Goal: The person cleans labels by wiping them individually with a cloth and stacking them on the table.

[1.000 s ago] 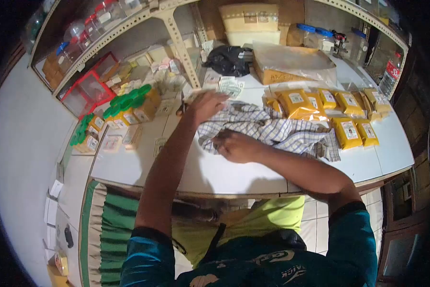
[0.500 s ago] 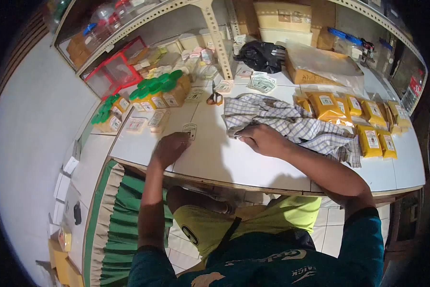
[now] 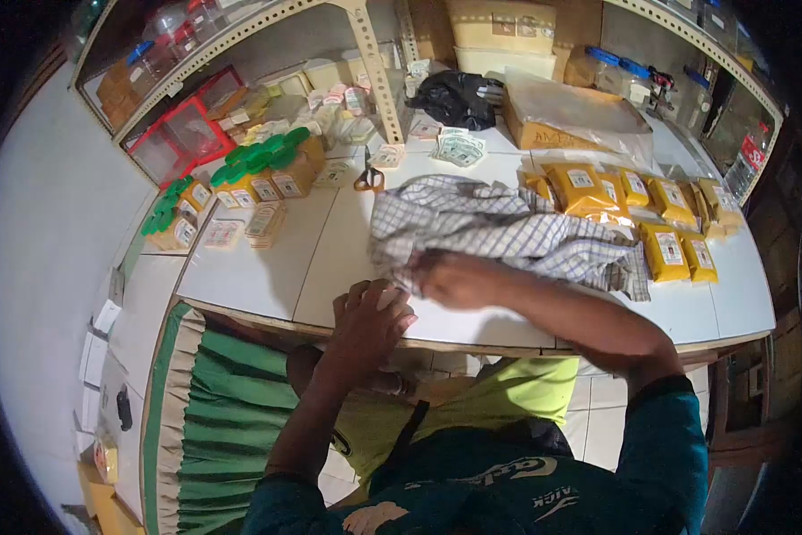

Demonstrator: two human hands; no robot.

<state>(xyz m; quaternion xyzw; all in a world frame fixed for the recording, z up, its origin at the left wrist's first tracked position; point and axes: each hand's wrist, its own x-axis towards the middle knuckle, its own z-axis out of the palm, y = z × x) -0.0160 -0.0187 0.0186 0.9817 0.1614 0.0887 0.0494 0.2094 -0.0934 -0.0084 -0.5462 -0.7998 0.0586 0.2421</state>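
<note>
A blue-and-white checked cloth [image 3: 508, 234] lies rumpled across the middle of the white tiled table. My right hand [image 3: 459, 278], slightly blurred, is closed on its near left corner. Close to the table's front edge, my left hand [image 3: 370, 323] rests with fingers spread and the thumb apart, right beside that corner. Whatever lies under the left fingers is hidden. Scissors with orange-brown handles [image 3: 370, 178] lie beyond the cloth's left end. A stack of printed labels [image 3: 265, 223] and another small label pile [image 3: 223, 234] sit to the left.
Green-lidded jars of yellow powder [image 3: 263, 169] stand at the left. Yellow packets with labels [image 3: 664, 251] lie at the right. Behind are fanned labels [image 3: 460, 148], a black plastic bag [image 3: 454, 100], a cardboard box [image 3: 570, 111] and a metal shelf post [image 3: 378, 76].
My left hand has moved right and towards the table's front edge; the label it touched no longer shows. My right hand has drawn the cloth corner nearer and to the left.
</note>
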